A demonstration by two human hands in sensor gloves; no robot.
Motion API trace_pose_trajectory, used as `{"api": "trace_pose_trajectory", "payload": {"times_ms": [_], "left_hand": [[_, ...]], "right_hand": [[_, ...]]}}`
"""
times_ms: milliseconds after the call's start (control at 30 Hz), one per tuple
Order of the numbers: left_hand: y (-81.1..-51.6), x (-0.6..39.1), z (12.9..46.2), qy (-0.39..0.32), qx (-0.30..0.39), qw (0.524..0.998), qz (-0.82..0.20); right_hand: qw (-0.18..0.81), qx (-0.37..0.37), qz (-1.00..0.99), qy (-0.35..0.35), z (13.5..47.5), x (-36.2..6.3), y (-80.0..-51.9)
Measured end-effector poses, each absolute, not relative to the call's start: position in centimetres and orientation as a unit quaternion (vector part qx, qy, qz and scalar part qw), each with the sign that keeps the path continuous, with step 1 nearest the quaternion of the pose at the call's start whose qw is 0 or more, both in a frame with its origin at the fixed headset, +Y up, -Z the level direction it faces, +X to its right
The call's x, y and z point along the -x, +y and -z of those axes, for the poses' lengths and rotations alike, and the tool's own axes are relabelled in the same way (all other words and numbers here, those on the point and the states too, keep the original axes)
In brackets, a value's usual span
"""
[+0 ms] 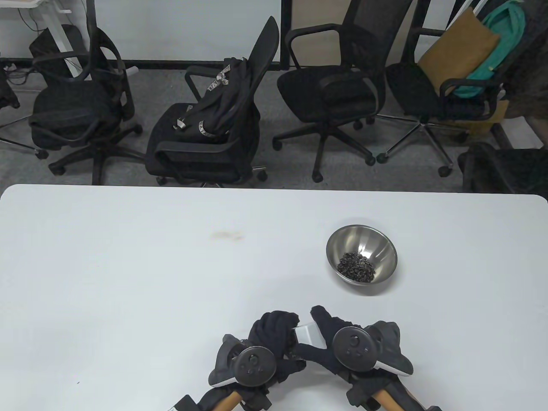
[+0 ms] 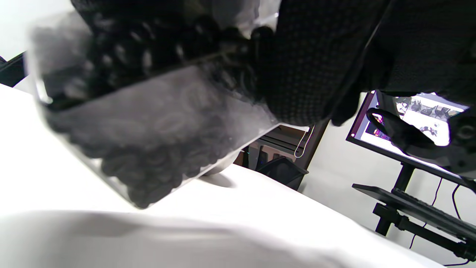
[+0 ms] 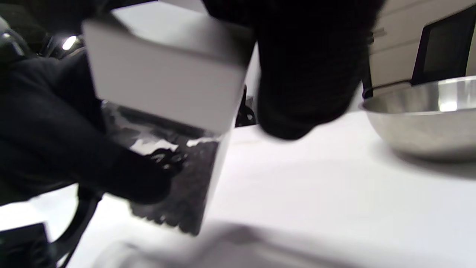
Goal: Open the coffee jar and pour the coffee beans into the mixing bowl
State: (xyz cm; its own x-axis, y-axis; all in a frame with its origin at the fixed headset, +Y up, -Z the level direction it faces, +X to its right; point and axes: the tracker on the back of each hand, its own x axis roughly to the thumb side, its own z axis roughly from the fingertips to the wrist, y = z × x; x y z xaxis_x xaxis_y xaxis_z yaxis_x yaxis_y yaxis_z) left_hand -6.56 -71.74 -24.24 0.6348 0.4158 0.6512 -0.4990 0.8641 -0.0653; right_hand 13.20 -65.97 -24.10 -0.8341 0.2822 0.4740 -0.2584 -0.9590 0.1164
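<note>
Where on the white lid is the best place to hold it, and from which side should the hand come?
Judging by shape, pinch the white lid across two flat opposite walls, coming from above; the right hand is already there, while the left hand holds the jar.

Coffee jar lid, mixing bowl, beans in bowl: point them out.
coffee jar lid (image 3: 163, 89), right wrist view, white side face.
mixing bowl (image 1: 342, 244), table view, bare inner wall.
coffee beans (image 1: 356, 267), table view, middle of pile.
</note>
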Motion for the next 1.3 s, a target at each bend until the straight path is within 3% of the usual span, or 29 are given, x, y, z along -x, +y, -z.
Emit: {"api": "trace_pose_trajectory", "payload": {"times_ms": [233, 467, 900, 1300], "left_hand": [[-71.9, 6.7, 24.4, -0.346, -0.051, 0.9, -0.26], [-72.0, 6.5, 24.3, -0.359, -0.054, 0.896, -0.255], [-72.0, 6.2, 23.9, -0.359, -0.071, 0.899, -0.241], [-72.0, 6.1, 23.6, -0.348, -0.089, 0.907, -0.221]], "right_hand": [[0.119, -0.376, -0.918, 0.041, 23.9, -13.6, -64.6], [0.068, -0.386, -0.92, 0.014, 23.6, -12.8, -64.8], [0.073, -0.349, -0.934, -0.013, 23.6, -12.9, -64.8], [0.189, -0.231, -0.954, 0.015, 24.6, -13.6, -66.1]]}}
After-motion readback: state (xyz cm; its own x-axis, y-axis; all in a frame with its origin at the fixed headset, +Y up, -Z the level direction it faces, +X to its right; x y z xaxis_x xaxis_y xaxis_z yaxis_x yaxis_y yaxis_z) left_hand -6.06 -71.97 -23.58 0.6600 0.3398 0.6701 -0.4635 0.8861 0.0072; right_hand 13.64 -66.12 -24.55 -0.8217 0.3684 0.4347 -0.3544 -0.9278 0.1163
